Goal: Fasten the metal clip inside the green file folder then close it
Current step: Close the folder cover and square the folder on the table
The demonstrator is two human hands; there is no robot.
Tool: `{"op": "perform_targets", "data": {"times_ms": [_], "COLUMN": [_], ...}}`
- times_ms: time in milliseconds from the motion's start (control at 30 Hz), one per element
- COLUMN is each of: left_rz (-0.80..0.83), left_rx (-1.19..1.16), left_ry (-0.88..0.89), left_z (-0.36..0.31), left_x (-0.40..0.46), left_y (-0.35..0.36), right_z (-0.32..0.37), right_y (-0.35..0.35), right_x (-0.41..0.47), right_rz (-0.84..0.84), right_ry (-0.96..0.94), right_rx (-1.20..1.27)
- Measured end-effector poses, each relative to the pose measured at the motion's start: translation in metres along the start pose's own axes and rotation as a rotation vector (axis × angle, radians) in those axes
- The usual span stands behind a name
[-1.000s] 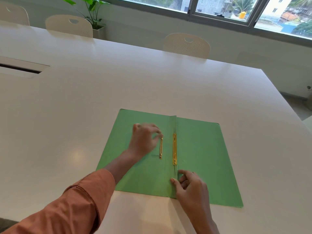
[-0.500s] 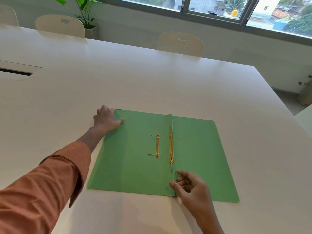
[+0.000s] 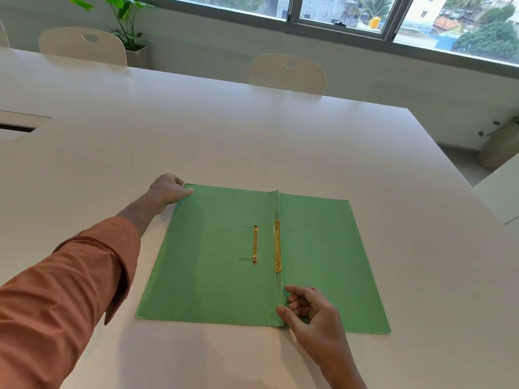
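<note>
Left hand [image 3: 168, 190]: arm extended, fingers curled on far-left corner of green file folder [image 3: 213, 265], gripping it.
Right hand [image 3: 309, 310]: loosely curled, pressing near spine edge, grasping nothing.
Folder: lying spread flat on worktop [image 3: 252, 141].
Metal clip [image 3: 277, 245]: along spine.

A wide white tabletop [image 3: 252, 130] fills most of the view, with a recessed slot [image 3: 16, 130] set into it at the left edge. Two pale chairs [image 3: 82, 46] [image 3: 288, 74] stand pushed in along its far side. A leafy plant [image 3: 118, 12] in a white pot [image 3: 137, 56] stands behind the left chair, below a long window [image 3: 337, 12] showing buildings and trees outside.
</note>
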State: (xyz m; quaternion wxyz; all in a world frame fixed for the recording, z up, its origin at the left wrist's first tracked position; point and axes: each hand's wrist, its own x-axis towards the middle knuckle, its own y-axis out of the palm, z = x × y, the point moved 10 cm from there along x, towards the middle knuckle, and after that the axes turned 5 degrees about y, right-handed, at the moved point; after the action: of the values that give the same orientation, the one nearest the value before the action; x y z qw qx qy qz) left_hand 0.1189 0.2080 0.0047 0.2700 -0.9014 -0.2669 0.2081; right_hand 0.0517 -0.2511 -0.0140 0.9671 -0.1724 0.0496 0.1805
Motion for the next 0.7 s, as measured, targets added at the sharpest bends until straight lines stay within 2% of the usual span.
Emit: {"op": "perform_targets", "data": {"times_ms": [233,533,700], "left_rz": [0.041,0.106,0.213], "left_rx": [-0.010,-0.319,-0.500], "left_ry": [-0.038,-0.061,0.007], "left_z": [-0.002,-0.023,-0.060], "left_x": [0.012,0.003,-0.026], "left_y": [0.005,-0.002,-0.007], "right_z": [0.001,0.000,-0.007], "right_y": [-0.001,-0.004,-0.010], "right_x": [-0.003,-0.003,0.002], "right_rz": [-0.002,0.002,0.073], "right_ry": [-0.009,0.017,0.140], "right_rx": [0.016,0.117,0.354]}}
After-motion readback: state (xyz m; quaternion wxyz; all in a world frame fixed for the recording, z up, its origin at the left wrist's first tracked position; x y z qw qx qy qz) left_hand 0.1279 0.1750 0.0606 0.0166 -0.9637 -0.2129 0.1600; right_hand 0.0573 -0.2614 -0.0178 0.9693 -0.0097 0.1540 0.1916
